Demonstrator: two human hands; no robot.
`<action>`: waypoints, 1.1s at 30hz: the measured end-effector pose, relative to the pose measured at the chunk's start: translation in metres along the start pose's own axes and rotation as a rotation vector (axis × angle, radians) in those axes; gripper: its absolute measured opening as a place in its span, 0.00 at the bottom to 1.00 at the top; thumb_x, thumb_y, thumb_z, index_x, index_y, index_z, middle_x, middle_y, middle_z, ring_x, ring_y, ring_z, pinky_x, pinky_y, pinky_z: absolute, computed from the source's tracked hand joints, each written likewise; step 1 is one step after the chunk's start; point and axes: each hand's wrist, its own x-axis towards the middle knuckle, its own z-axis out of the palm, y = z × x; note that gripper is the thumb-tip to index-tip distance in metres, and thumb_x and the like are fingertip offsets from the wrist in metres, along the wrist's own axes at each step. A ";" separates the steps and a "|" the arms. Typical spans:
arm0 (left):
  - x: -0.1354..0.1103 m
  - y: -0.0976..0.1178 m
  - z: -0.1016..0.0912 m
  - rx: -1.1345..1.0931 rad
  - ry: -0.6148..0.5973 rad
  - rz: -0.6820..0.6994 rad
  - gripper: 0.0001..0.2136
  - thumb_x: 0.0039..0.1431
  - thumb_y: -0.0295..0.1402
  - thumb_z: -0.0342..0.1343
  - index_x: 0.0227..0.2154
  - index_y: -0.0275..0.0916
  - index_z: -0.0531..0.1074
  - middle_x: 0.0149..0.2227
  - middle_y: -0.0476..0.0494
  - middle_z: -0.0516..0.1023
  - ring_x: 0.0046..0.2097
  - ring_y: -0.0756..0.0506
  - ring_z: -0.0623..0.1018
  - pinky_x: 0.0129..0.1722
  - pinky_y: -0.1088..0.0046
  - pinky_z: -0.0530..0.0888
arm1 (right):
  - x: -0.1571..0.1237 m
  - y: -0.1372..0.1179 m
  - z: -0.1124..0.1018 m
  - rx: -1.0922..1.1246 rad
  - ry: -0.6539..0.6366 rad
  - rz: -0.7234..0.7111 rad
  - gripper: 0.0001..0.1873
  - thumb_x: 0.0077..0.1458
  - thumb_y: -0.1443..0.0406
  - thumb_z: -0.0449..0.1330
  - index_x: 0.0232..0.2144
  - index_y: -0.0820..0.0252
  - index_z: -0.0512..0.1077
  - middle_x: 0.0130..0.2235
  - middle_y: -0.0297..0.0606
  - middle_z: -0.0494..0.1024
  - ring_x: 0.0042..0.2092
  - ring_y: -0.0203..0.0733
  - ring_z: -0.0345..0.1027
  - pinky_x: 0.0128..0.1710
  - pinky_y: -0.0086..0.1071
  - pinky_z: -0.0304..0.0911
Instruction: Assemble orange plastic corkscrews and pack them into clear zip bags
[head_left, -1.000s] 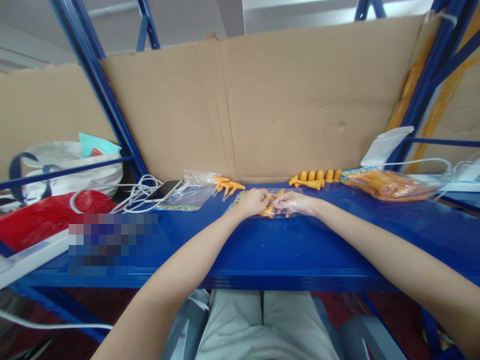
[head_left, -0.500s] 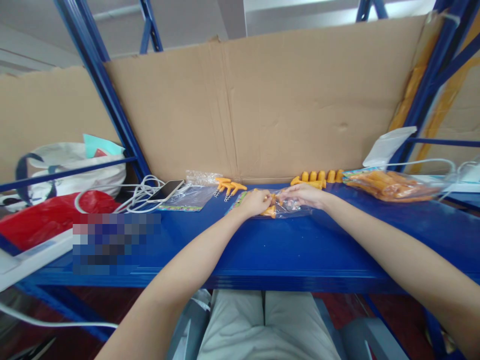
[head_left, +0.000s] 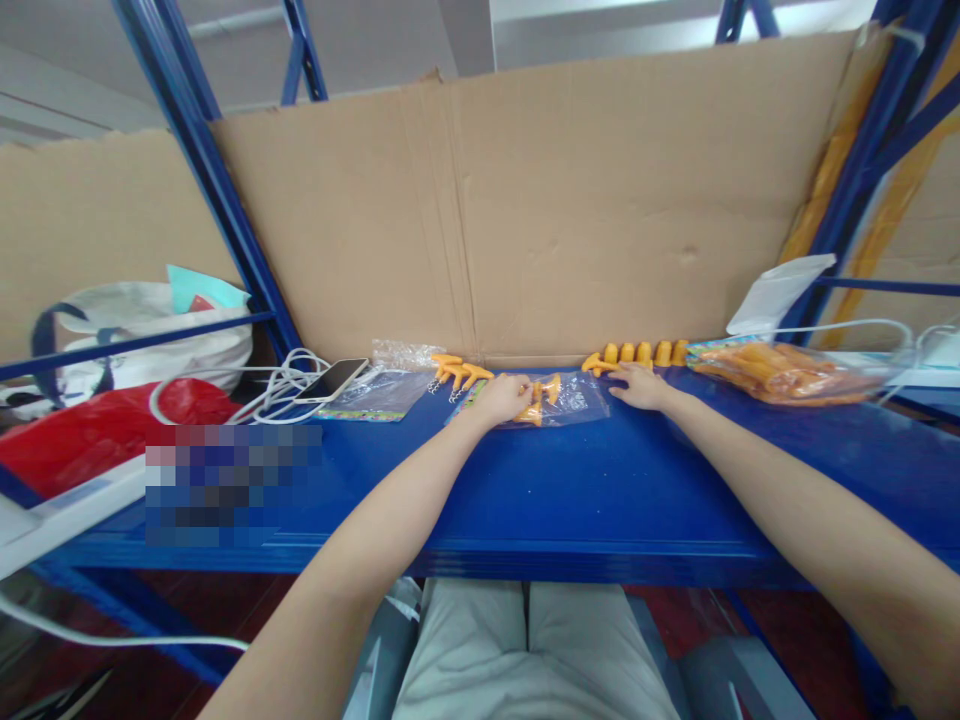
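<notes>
My left hand (head_left: 508,398) is closed at the left part of a clear plastic bag (head_left: 589,400), which lies flat on the blue shelf. Orange plastic pieces (head_left: 552,390) are in or on the bag beside its fingertips. My right hand (head_left: 643,387) rests to the right of the bag, fingers apart, at the near side of an orange T-shaped handle (head_left: 594,363); whether it touches the handle is hard to see. Behind that hand stands a row of rounded orange pieces (head_left: 645,353). Left of my left hand lie several orange T-shaped handles (head_left: 459,372) with metal spirals.
A blue shelf (head_left: 525,500) carries everything, with a cardboard sheet (head_left: 600,220) behind. At left are a flat printed bag (head_left: 382,393), a phone (head_left: 334,381), white cables (head_left: 274,385) and a red bag (head_left: 150,430). A bag of orange parts (head_left: 780,372) lies at right.
My right hand has left the bag and moved right, towards the orange handle by the row. An orange piece lying there no longer shows. The left hand stays at the bag.
</notes>
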 end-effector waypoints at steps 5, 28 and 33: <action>0.001 -0.009 -0.002 0.008 0.006 0.009 0.15 0.64 0.34 0.42 0.40 0.38 0.75 0.42 0.41 0.79 0.45 0.43 0.77 0.40 0.73 0.70 | -0.007 -0.009 -0.007 -0.046 -0.106 0.057 0.25 0.56 0.61 0.50 0.56 0.53 0.66 0.61 0.43 0.62 0.62 0.58 0.51 0.56 0.60 0.50; -0.003 -0.015 -0.003 -0.052 0.012 0.037 0.15 0.63 0.36 0.43 0.39 0.38 0.75 0.42 0.42 0.79 0.43 0.44 0.77 0.40 0.74 0.71 | -0.009 -0.004 -0.018 -0.077 -0.035 0.147 0.26 0.52 0.58 0.54 0.54 0.57 0.66 0.55 0.51 0.67 0.57 0.61 0.58 0.51 0.56 0.57; -0.003 -0.014 -0.003 -0.036 0.012 0.016 0.15 0.63 0.36 0.43 0.39 0.38 0.75 0.42 0.42 0.79 0.43 0.44 0.77 0.40 0.74 0.71 | -0.005 0.001 -0.014 -0.112 0.045 0.102 0.23 0.52 0.60 0.54 0.50 0.56 0.68 0.51 0.49 0.71 0.56 0.62 0.58 0.51 0.60 0.55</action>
